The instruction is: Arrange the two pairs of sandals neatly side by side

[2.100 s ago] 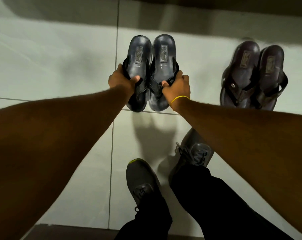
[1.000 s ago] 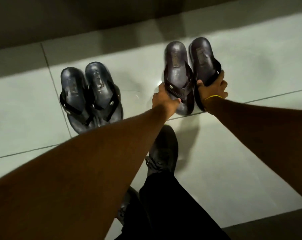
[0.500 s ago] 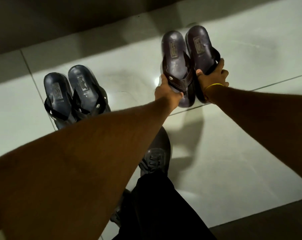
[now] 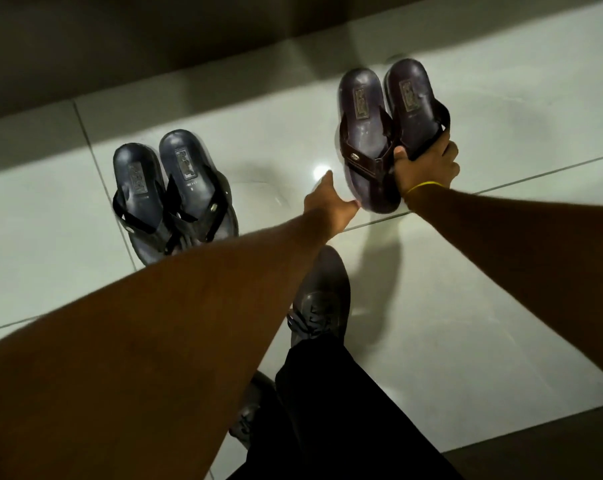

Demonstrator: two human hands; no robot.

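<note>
White tile floor (image 4: 466, 289), R grip (image 4: 426, 168) pinching brown sandals (image 4: 390, 133), L grip (image 4: 327, 206) spread

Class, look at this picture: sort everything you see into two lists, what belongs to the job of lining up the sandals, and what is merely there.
Belongs to the job:
black pair of sandals, on the floor
brown pair of sandals
right hand, gripping the brown pair
left hand, open beside the brown pair

Merely there:
tiled floor
the person's laced shoe
yellow wristband

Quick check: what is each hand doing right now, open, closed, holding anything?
Left hand: open, holding nothing, beside the brown sandals.
Right hand: closed on the brown sandals' straps.
</note>
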